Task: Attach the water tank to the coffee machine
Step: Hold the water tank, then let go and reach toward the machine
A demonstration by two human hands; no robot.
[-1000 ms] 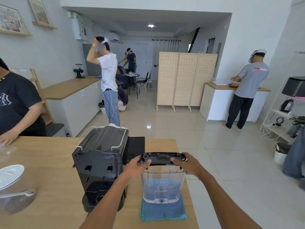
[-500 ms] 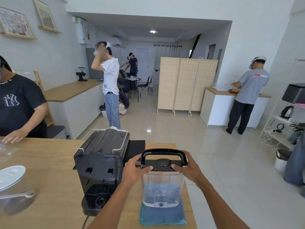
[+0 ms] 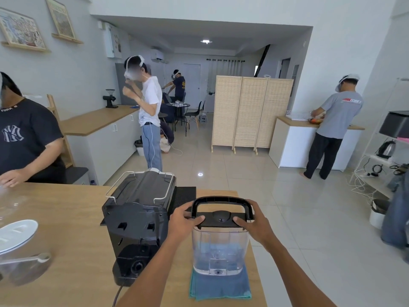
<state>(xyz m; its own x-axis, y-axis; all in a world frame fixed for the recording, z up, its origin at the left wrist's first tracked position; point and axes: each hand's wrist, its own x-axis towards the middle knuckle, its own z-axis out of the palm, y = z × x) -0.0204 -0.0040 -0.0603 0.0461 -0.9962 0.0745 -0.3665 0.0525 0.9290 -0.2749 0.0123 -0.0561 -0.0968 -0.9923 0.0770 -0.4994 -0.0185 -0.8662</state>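
A clear plastic water tank (image 3: 219, 253) with a black lid and a raised black handle stands on a blue cloth (image 3: 220, 286) near the table's right edge. My left hand (image 3: 184, 220) grips the lid's left side, thumb on top. My right hand (image 3: 257, 222) grips the lid's right side the same way. The black coffee machine (image 3: 138, 220) stands just left of the tank with its back toward me. Its round tank socket (image 3: 137, 265) shows low at the rear, uncovered.
The wooden table (image 3: 66, 229) ends right of the tank, with tiled floor beyond. A clear jug with a white lid (image 3: 17, 251) sits at the left. A person in a black shirt (image 3: 26, 140) leans over the table's far left. Others stand farther off.
The tank's handle has swung from flat to upright. Both hands stay on the lid's sides, and the view has tilted up slightly.
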